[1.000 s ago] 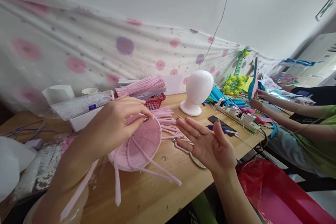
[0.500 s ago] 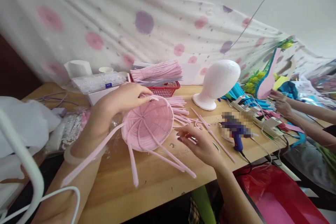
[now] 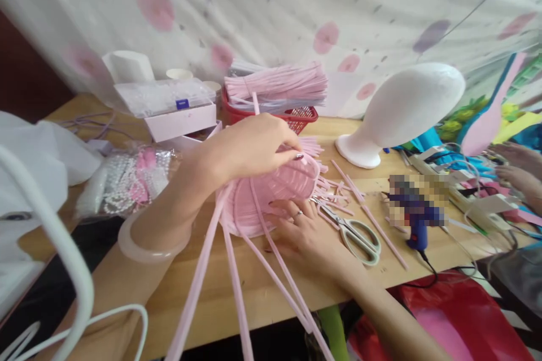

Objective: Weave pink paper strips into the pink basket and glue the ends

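My left hand [image 3: 249, 146] is closed over the top rim of a small pink woven basket [image 3: 271, 194], which stands tilted on the wooden table [image 3: 237, 293]. Several long loose pink strips [image 3: 237, 287] trail from the basket toward the table's front edge. My right hand [image 3: 302, 231] lies below the basket's lower right side with its fingers pressed against the weave; a ring shows on one finger. A pale bangle sits on my left wrist.
Scissors [image 3: 358, 234] lie just right of my right hand, beside a blue glue gun [image 3: 417, 220]. A white foam head [image 3: 402, 110], a red basket of pink strips [image 3: 275, 93], a white box [image 3: 178, 115] and bagged beads [image 3: 127, 180] stand around. Another person's hands [image 3: 514, 166] work at far right.
My view has dropped closer to the table. My right hand moved left from open air onto the basket's underside. My left hand turned the basket down, its strips now hanging forward.
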`<state>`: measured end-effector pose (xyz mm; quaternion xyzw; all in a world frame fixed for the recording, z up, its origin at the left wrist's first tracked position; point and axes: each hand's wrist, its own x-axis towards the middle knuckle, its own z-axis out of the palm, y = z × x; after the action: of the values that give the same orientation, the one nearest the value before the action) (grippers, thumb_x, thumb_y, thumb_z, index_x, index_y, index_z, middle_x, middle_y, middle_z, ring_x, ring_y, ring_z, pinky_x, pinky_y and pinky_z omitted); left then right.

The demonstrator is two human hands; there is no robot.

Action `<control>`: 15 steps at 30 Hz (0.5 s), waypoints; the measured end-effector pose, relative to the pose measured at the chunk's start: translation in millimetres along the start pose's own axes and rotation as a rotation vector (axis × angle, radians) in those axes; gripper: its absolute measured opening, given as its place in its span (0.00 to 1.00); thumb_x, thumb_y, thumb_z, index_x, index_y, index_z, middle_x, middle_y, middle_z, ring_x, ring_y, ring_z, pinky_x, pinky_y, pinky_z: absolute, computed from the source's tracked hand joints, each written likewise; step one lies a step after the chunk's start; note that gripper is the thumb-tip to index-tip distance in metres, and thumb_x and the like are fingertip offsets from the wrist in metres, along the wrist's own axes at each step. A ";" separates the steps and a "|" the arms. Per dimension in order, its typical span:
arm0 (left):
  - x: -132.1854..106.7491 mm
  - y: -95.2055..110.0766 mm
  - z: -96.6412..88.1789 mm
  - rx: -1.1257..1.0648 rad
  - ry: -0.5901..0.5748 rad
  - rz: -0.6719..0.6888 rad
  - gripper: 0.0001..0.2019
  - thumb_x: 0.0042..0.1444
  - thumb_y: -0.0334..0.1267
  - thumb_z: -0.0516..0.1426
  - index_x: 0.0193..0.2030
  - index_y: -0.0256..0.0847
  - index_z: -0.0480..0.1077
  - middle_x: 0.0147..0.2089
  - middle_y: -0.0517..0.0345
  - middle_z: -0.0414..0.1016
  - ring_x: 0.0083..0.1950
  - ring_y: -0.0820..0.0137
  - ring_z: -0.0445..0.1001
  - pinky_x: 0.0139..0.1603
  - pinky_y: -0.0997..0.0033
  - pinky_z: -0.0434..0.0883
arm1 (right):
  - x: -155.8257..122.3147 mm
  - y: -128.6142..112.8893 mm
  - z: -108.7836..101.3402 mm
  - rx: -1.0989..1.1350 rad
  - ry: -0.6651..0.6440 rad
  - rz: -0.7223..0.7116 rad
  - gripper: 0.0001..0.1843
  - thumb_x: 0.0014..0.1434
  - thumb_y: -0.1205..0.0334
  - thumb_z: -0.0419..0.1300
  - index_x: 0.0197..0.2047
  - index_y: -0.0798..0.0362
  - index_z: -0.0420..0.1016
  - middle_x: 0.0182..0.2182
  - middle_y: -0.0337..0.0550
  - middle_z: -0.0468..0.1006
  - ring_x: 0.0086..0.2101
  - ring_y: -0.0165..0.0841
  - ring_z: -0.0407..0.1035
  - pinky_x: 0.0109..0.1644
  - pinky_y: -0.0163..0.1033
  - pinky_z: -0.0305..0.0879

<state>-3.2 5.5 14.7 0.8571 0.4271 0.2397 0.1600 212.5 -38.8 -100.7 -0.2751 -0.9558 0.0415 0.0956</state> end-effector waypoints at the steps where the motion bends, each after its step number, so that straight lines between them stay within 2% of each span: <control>1: 2.3 -0.2 1.3 0.023 -0.008 0.012 0.14 0.60 0.37 0.53 0.41 0.44 0.82 0.41 0.55 0.82 0.42 0.62 0.77 0.49 0.65 0.65 | 0.3 -0.1 1.2 0.014 0.002 0.005 0.22 0.64 0.52 0.61 0.58 0.52 0.73 0.57 0.55 0.71 0.51 0.51 0.61 0.54 0.59 0.66; 3: 7.3 -0.8 3.3 0.039 -0.018 0.040 0.14 0.60 0.37 0.53 0.40 0.42 0.82 0.38 0.55 0.81 0.39 0.64 0.76 0.47 0.66 0.65 | 0.4 -0.4 3.3 0.045 0.008 0.007 0.21 0.64 0.53 0.62 0.57 0.51 0.74 0.56 0.53 0.72 0.51 0.49 0.60 0.55 0.56 0.65; 9: 19.0 -4.5 6.5 0.020 -0.067 0.113 0.12 0.59 0.36 0.55 0.42 0.42 0.81 0.41 0.57 0.82 0.41 0.69 0.76 0.44 0.71 0.65 | 0.9 -1.9 6.4 0.104 0.047 0.000 0.14 0.65 0.58 0.61 0.52 0.51 0.78 0.52 0.51 0.74 0.49 0.46 0.61 0.56 0.53 0.64; 15: 19.6 -7.8 7.2 -0.008 -0.066 0.129 0.12 0.59 0.38 0.56 0.39 0.40 0.82 0.37 0.56 0.80 0.37 0.71 0.74 0.40 0.71 0.63 | 2.1 -5.4 7.2 0.138 -0.004 -0.004 0.13 0.65 0.57 0.60 0.51 0.52 0.79 0.53 0.51 0.73 0.51 0.47 0.61 0.56 0.53 0.65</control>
<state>5.8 25.4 10.3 0.8896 0.3643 0.2229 0.1616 206.5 -42.5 -106.7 -0.2658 -0.9514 0.1079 0.1123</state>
